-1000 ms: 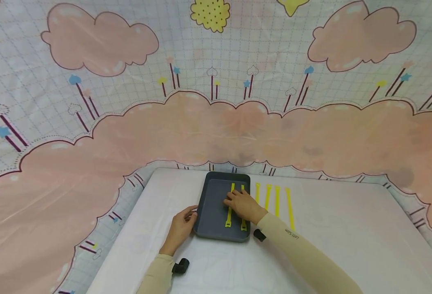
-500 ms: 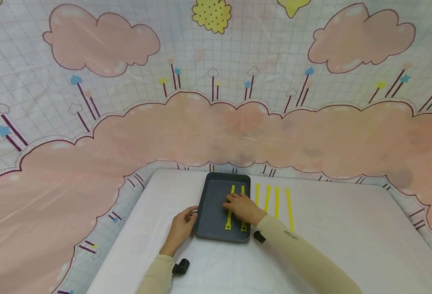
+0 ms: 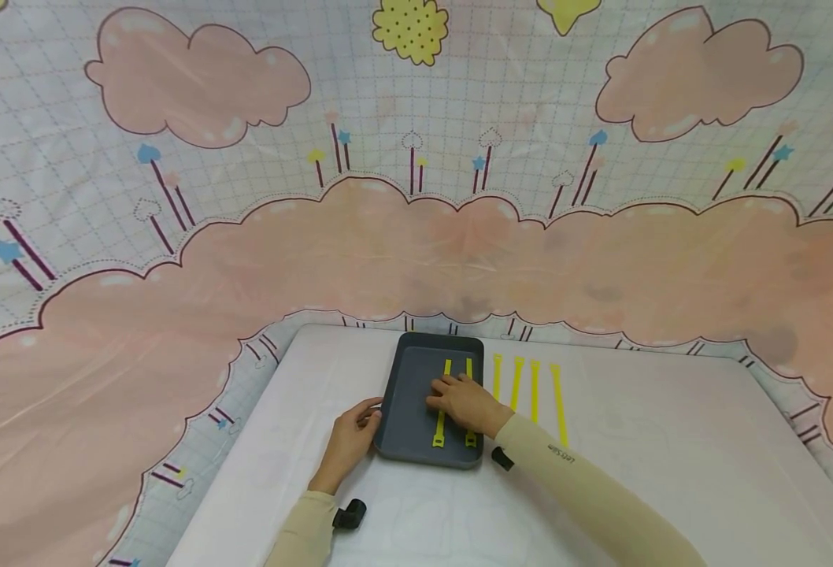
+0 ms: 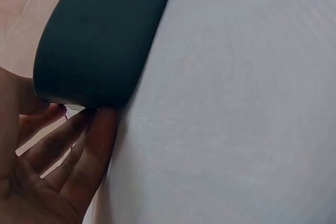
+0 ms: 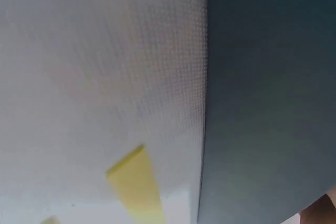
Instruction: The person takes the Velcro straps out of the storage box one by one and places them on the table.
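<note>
A dark grey rectangular tray lies on the white table with two flat yellow cable ties inside. My right hand reaches over the tray's right wall, its fingers bent down onto the left cable tie at mid-length; the fingertips' contact is hidden. Beneath that hand passes the right cable tie, its slotted head towards me. At the tray's left side, my left hand touches the outer wall with loosely extended fingers. In the left wrist view these fingertips meet the lower edge of the tray wall.
Several more yellow cable ties lie side by side on the table right of the tray, partly under my right forearm. One cable tie end shows beside the tray wall in the right wrist view. A printed curtain stands behind the table.
The left cable tie has slid slightly towards me in the tray, moving along with my right hand. The left hand and the tray have stayed in place.
</note>
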Demonstrator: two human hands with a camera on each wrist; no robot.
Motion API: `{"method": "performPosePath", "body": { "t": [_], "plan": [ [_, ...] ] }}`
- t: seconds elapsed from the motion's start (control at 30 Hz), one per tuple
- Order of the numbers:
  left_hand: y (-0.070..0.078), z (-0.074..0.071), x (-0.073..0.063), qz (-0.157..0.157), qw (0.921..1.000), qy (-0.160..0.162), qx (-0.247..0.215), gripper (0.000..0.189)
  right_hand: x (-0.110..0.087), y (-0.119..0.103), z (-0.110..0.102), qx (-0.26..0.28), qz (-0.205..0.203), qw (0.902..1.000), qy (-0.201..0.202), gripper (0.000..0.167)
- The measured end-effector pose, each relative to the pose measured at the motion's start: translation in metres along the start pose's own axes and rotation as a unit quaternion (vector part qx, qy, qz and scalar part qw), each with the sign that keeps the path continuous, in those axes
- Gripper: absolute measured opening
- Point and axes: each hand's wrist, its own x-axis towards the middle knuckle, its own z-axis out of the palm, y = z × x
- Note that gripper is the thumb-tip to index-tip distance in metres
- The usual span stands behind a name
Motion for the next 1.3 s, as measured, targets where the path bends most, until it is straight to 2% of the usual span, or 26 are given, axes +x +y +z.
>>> {"method": "performPosePath", "body": {
  "t": [0.57,0.97,1.3],
  "plan": [
    [-0.0018,0.0012,0.0014,-0.011,0.9999,-0.001,0.001,0.031,-0.0007,0.0042,0.0020,-0.005,-0.021,0.9996,0.018,0.022],
    [-0.0019,0.0014,0.0016,-0.011,0.9999,0.004,0.001,0.031,-0.0026,0.0029,0.0028,-0.034,-0.024,0.9985,0.037,0.017],
    [-0.0001,0.0010,0.0003,-0.014,0.9999,0.003,0.003,0.031,-0.0012,0.0014,0.0017,-0.005,-0.021,0.9975,0.067,0.017]
  ]
}}
